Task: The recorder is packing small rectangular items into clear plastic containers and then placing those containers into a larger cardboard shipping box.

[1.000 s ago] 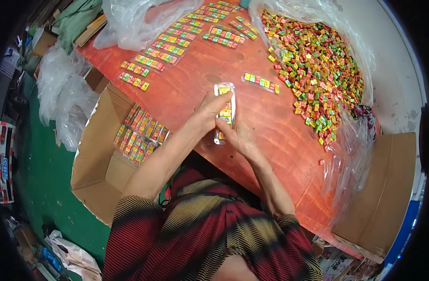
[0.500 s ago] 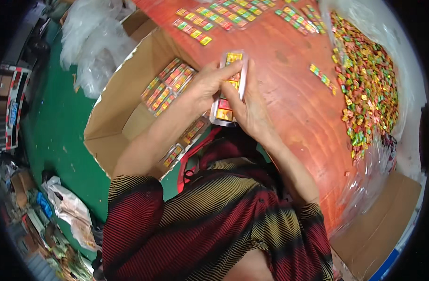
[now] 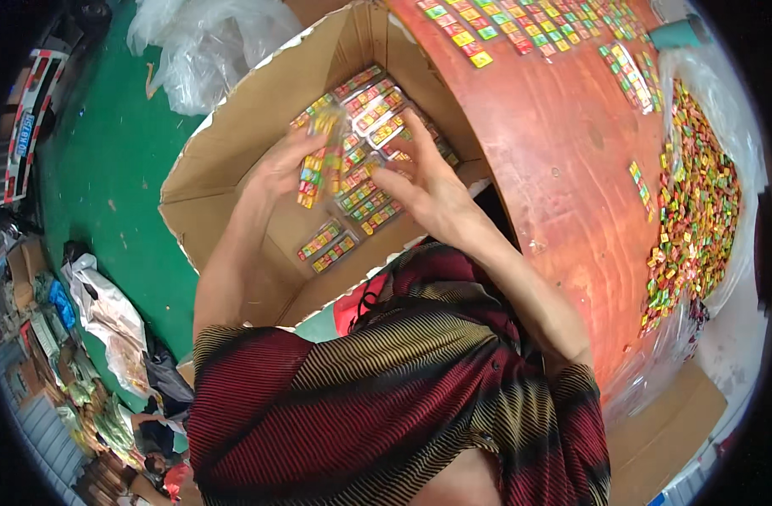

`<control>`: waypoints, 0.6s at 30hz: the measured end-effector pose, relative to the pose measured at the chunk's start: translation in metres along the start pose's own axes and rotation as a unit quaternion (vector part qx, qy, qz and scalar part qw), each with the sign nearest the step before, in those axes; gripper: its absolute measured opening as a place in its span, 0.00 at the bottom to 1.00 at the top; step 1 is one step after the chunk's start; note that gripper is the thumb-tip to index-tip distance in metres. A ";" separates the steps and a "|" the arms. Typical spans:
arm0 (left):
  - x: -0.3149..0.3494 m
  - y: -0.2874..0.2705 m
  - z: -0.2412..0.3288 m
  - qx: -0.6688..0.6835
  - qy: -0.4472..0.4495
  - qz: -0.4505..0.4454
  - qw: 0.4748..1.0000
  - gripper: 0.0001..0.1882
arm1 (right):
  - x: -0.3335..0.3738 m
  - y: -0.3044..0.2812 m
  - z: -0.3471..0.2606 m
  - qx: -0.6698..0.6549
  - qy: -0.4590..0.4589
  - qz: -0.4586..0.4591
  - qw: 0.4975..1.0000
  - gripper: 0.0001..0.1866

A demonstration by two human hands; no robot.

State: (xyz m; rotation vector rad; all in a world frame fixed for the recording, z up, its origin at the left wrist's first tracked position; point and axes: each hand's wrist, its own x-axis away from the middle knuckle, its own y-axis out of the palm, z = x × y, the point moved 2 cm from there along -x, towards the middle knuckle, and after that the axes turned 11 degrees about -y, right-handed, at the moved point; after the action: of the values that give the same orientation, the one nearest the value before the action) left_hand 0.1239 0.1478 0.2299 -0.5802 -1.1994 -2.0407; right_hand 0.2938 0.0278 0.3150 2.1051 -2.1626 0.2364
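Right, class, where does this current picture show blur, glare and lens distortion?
Head view: motion blur smears the coloured pack beside the left hand; head view: whitish glare catches some packs in the cardboard box; head view: the fisheye lens bows the edge of the red table, with black corners.

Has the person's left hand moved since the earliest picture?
Yes, leftward, judged against the red table: the left hand was above it and is now over the open cardboard box.
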 end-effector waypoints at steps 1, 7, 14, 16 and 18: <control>0.000 -0.027 -0.010 -0.034 -0.013 0.014 0.999 0.21 | 0.006 -0.001 -0.001 0.000 0.004 -0.004 1.000 0.41; -0.027 -0.193 -0.107 -0.274 -0.127 0.071 0.951 0.28 | 0.041 -0.016 -0.005 -0.075 0.040 -0.043 0.995 0.36; -0.038 -0.201 -0.166 -0.428 -0.160 0.237 0.857 0.34 | 0.056 -0.020 -0.005 -0.050 0.084 -0.056 0.994 0.31; -0.032 -0.193 -0.165 -0.470 -0.185 0.247 0.827 0.33 | 0.055 -0.016 -0.004 -0.038 0.082 -0.056 0.994 0.30; -0.027 -0.204 -0.173 -0.435 -0.166 0.236 0.853 0.35 | 0.052 -0.010 -0.006 -0.018 0.080 -0.085 0.993 0.29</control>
State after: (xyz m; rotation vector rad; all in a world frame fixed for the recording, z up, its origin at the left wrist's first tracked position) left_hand -0.0167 0.0728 0.0133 -1.5361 -0.1515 -1.9925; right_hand 0.3019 -0.0219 0.3308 2.1544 -1.8755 0.3351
